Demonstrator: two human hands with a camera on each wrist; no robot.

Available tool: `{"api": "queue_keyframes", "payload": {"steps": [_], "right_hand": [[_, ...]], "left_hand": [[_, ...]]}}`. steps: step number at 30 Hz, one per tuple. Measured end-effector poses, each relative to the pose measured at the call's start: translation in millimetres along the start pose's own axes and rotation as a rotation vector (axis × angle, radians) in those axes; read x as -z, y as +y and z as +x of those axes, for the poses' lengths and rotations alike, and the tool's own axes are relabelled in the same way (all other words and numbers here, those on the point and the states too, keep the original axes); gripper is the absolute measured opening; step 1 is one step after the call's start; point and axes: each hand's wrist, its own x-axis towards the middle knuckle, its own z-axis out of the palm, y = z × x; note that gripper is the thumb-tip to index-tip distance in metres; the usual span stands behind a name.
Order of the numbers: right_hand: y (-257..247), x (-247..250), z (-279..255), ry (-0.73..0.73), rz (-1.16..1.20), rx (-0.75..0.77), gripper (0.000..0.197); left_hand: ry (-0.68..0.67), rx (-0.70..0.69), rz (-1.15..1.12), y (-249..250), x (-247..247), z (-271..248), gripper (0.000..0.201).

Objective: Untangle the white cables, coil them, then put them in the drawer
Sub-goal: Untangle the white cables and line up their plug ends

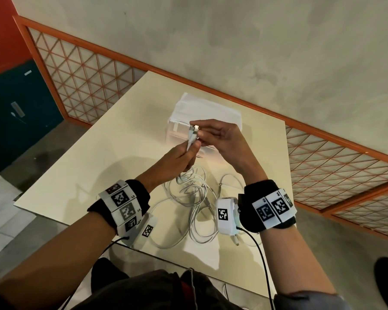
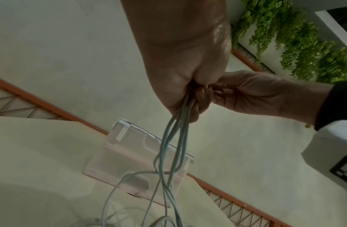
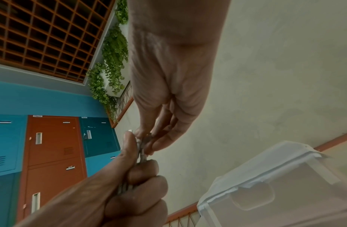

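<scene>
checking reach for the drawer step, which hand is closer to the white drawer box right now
Right. The right hand is raised just in front of the drawer box, overlapping its front; the left hand sits lower, nearer the person.

Lockers [image 3: 52,153] — teal, orange (trailing plants [image 3: 114,61] above).

loose white cables [image 1: 193,198] sprawl across the near table [image 1: 99,153]; the drawer box [image 1: 202,113] blocks the far side; bare tabletop lies left.
</scene>
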Motion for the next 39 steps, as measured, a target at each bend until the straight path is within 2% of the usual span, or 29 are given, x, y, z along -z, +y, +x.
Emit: {"api": "queue_keyframes", "payload": {"steps": [3, 8, 10, 13, 15, 18, 20, 21, 23, 24, 26, 30, 33, 36, 39], "right_hand": [[-1.3, -0.9, -1.6, -0.004, 0.008, 0.003, 0.025], [1.4, -2.2, 1.5, 0.022, -0.047, 0.013, 0.022], [4.8, 0.7, 5.2, 0.036, -0.041, 0.005, 0.02], [7.6, 2.8, 7.5, 0.056, -0.019, -0.009, 0.018], [8.4, 0.9, 5.5, 0.085, -0.028, -0.001, 0.02], [21.3, -8.8, -3.5, 0.083, 0.032, -0.035, 0.04], [32.4, -17.2, -10.7, -0.077, 0.055, -0.136, 0.068], [37.3, -22.9, -14.3, -0.181, 0.029, -0.181, 0.071], [41.9, -34.3, -20.4, -0.327, -0.029, -0.222, 0.039], [41.1, -38.7, -20.9, -0.337, -0.047, -0.233, 0.028], [41.2, -42.2, -19.3, -0.311, -0.117, -0.268, 0.034], [60.8, -29.5, -17.7, -0.308, -0.398, -0.283, 0.051], [85.0, -9.3, -21.4, -0.18, -0.423, -0.297, 0.063], [101.5, 8.8, -23.7, -0.18, -0.408, -0.356, 0.045], [106.4, 17.9, -24.3, -0.124, -0.41, -0.363, 0.039]], "left_hand": [[-0.007, 0.006, 0.017, -1.1, 3.5, -0.4, 0.04], [-0.05, -0.011, 0.164, 1.2, 1.8, -1.0, 0.026], [-0.11, 0.014, 0.096, 3.5, 0.1, -2.6, 0.023], [-0.195, 0.113, -0.056, 5.1, 1.0, -4.1, 0.033], [-0.221, 0.128, -0.147, 4.7, 1.7, -2.6, 0.034], [-0.154, 0.087, -0.357, 10.2, 4.0, 0.7, 0.038], [-0.083, 0.034, -0.413, 15.9, 6.8, 4.5, 0.042], [-0.053, 0.007, -0.412, 18.4, 9.0, 6.0, 0.043], [-0.002, -0.024, -0.418, 21.0, 13.2, 8.9, 0.045], [0.018, -0.036, -0.426, 21.7, 15.1, 9.8, 0.045], [0.057, -0.052, -0.455, 23.1, 18.3, 11.4, 0.046], [0.13, -0.099, -0.569, 32.8, 38.0, 14.1, 0.044], [0.153, -0.115, -0.473, 37.1, 48.9, 10.6, 0.043], [0.181, -0.061, -0.265, 34.9, 48.0, 5.7, 0.043], [0.178, -0.043, 0.048, 23.7, 47.1, 1.0, 0.041]]}}
